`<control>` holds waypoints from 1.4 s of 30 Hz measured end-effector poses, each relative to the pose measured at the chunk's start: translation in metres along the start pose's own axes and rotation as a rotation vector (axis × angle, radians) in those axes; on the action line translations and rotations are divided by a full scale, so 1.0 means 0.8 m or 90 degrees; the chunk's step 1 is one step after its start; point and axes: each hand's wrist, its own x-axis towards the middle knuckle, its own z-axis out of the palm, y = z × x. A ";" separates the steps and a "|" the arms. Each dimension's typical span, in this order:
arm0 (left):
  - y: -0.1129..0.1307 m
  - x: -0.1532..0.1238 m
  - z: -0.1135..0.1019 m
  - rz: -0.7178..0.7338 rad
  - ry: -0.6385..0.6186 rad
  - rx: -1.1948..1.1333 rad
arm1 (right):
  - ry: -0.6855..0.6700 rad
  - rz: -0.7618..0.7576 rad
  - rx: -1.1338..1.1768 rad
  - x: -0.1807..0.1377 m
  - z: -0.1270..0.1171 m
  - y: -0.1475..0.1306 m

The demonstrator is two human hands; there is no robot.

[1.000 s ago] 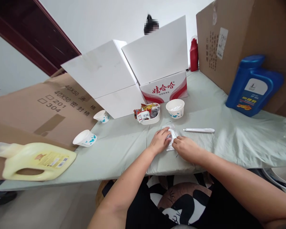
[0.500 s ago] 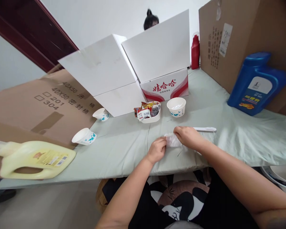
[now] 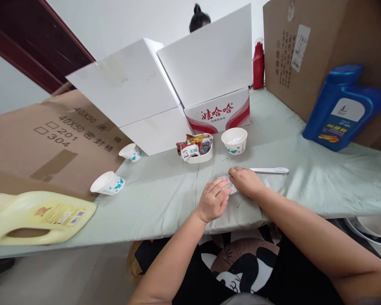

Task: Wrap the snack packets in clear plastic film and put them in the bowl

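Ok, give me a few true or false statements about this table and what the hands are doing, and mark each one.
1. The left hand and right hand are both on the small clear packet. True.
2. The right hand grips the white pen. False: the pen lies on the cloth beside that hand.
3. The yellow jug lies on its side. True.
4. The blue jug lies flat at the left end. False: it stands at the right, by the brown carton.
5. The snack dish is empty. False: it holds wrapped snacks.
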 end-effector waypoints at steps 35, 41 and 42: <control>-0.096 0.231 -0.013 -0.243 -0.110 0.219 | 0.051 -0.048 0.011 -0.011 0.004 0.008; -0.107 0.282 0.064 -0.232 -0.351 0.198 | 0.069 -0.058 0.023 -0.010 0.007 0.011; -0.109 0.281 0.071 -0.235 -0.369 0.202 | 0.069 -0.061 0.024 -0.010 0.007 0.012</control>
